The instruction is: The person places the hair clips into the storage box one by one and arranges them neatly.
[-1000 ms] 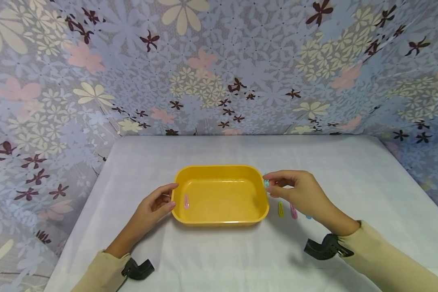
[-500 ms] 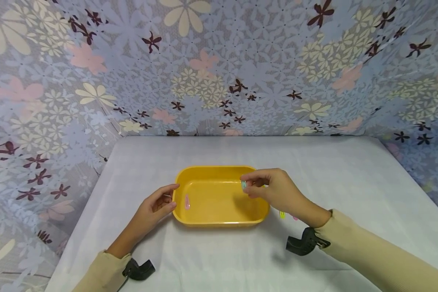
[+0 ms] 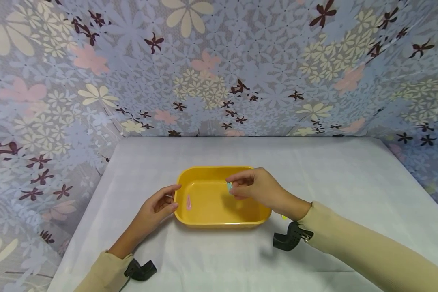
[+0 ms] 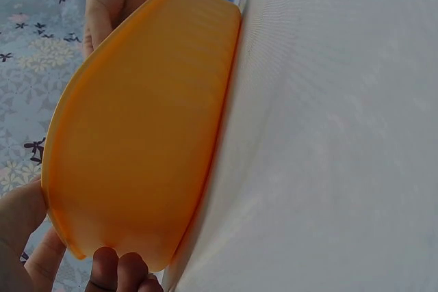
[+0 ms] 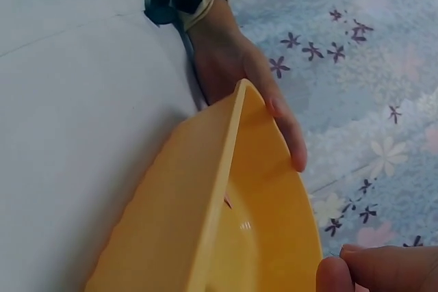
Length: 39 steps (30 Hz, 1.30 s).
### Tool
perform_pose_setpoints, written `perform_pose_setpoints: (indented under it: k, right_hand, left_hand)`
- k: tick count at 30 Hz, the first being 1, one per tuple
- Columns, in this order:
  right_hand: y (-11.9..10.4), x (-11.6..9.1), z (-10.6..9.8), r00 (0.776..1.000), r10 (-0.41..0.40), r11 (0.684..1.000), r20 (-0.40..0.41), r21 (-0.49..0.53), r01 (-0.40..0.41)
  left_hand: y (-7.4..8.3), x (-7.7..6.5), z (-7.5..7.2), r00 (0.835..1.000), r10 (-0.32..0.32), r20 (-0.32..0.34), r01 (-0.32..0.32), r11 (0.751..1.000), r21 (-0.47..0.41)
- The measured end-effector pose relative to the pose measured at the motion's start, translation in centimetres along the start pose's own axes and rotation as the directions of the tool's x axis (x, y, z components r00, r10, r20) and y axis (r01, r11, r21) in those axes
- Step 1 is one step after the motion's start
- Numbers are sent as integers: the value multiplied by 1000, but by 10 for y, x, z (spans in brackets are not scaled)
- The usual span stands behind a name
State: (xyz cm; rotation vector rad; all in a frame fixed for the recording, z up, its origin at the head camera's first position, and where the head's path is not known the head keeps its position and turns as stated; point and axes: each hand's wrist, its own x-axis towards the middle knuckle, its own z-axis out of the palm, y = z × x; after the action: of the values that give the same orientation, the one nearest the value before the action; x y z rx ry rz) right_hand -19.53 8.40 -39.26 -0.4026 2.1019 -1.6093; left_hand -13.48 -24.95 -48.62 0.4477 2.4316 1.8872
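Note:
A yellow plastic tub (image 3: pixel 204 202) stands on the white-covered table. At its left end my left hand (image 3: pixel 156 207) holds the rim; in the left wrist view curled fingertips (image 4: pixel 130 269) lie against the outer wall. Over the right half of the tub, my right hand (image 3: pixel 257 188) pinches a small light-blue hair clip (image 3: pixel 229 186) between thumb and fingers. On the tub's floor near the left end lies a pink snap hair clip (image 3: pixel 188 202). The right wrist view catches only the right fingertips (image 5: pixel 383 268) close to the rim, with the blue clip out of sight.
A bit of a yellow-green hair clip (image 3: pixel 284 217) shows on the table right of the tub, under the right forearm. A flowered cloth (image 3: pixel 219 81) hangs behind the table. Each wrist wears a black camera mount (image 3: pixel 290 237).
My right hand has moved left with the light-blue hair clip, from beside the tub's right end to over its inside. The forearm now covers most clips on the table. My left hand stays put.

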Motion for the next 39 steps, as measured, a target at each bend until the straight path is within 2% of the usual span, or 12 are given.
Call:
perform_pose_setpoints:
  k: [11, 15, 20, 23, 39]
  right_hand:
    - [-2, 21, 28, 998, 55, 997, 39, 49, -57]
    - [0, 32, 44, 994, 82, 996, 72, -33, -80]
    - [3, 46, 61, 995, 61, 979, 80, -201, -43]
    - [5, 53, 67, 996, 51, 964, 79, -263, -28]
    - [17, 73, 83, 994, 18, 934, 106, -355, 21]
  left_hand:
    - [2, 1, 0, 1000, -9, -1, 9, 1000, 6]
    - [4, 1, -3, 1000, -6, -4, 6, 1000, 8]
    - [6, 1, -5, 1000, -3, -5, 3, 1000, 7]
    - [6, 1, -5, 1000, -1, -1, 1, 1000, 3]
    - [3, 1, -1, 999, -36, 7, 36, 999, -17]
